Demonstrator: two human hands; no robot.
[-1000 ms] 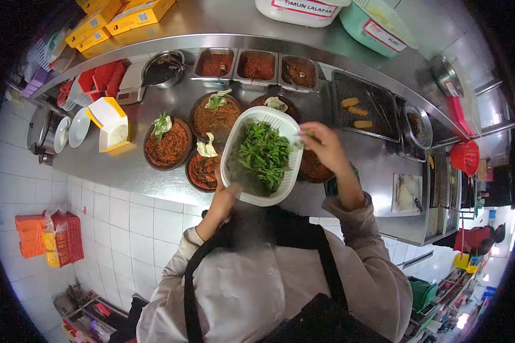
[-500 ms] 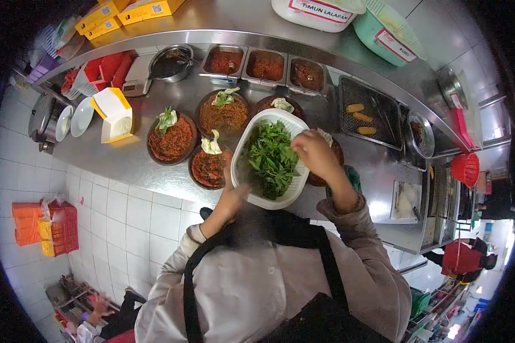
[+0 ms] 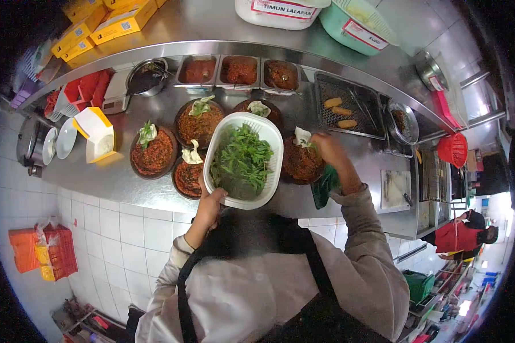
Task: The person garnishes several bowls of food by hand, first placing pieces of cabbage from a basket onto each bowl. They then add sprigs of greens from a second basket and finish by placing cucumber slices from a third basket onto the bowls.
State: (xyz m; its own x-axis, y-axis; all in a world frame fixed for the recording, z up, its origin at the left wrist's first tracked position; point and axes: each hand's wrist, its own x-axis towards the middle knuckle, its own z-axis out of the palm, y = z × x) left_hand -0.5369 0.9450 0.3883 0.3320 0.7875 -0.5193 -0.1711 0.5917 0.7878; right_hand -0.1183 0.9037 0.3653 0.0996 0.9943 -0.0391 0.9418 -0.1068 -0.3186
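Observation:
My left hand [image 3: 209, 204] grips the near left rim of a white plastic tub [image 3: 276, 163], which is held tilted over the counter. Green leafy herb sprigs [image 3: 243, 157] fill much of the tub. My right hand [image 3: 329, 151] is over a dark bowl of red-brown chili paste [image 3: 296, 162], beside a pale cabbage leaf [image 3: 302, 136]. Its fingers are pinched together, and whatever is between them is hidden. Left of the tub are more paste bowls; the leftmost bowl [image 3: 153, 153] carries pale and green leaves. A front bowl [image 3: 187, 178] is partly covered by the tub.
Several metal pans of red sauce [image 3: 238, 71] stand along the back. At right are a mesh tray [image 3: 349, 106] with fried pieces and a cutting board [image 3: 395, 188] with a knife. An open yellow box [image 3: 100, 137] stands at left. A person in red [image 3: 455, 235] is far right.
My right hand has moved from the herbs in the tub to the right-hand bowl. My left hand and the tub appear slightly further left, as the whole view has shifted.

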